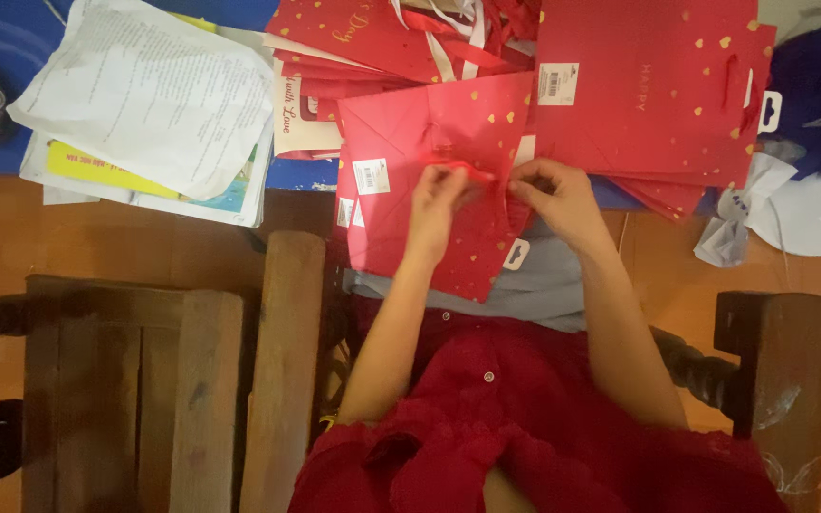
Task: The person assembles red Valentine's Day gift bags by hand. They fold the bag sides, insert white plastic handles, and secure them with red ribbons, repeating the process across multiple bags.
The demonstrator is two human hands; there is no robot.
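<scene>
1. Table (11, 237): orange-brown wood, with a blue cover across its far part.
2. Wooden chair (144, 380): stands at lower left, beside the person; a second dark wooden post (772, 351) shows at lower right.
3. Pile of red bags (658, 85): flat, gold hearts on them, stacked at the far side of the table, top centre to top right. The top one carries a white barcode label and a white hang tag at its right edge.
4. Stack of papers (154, 95): white printed sheets over a yellow one, at upper left, well apart from both hands.
5. Red bag (401, 142): flat, gold hearts, lies tilted in front of the person, its far corner touching the pile, its near end over the grey cloth on the lap. A white label sits on its left part.
6. White plastic wrap (810, 209): crumpled, at the right edge of the table, near the pile.
7. Left hand (437, 204): rests on the red bag, fingers pressed together, pinching the red ribbon (467, 171).
8. Right hand (558, 195): just beside the left, fingers curled, thumb and forefinger pinching the same ribbon at the bag's right edge.
9. Ribbon: thin, red, stretched short between the two hands, on the bag's face.
</scene>
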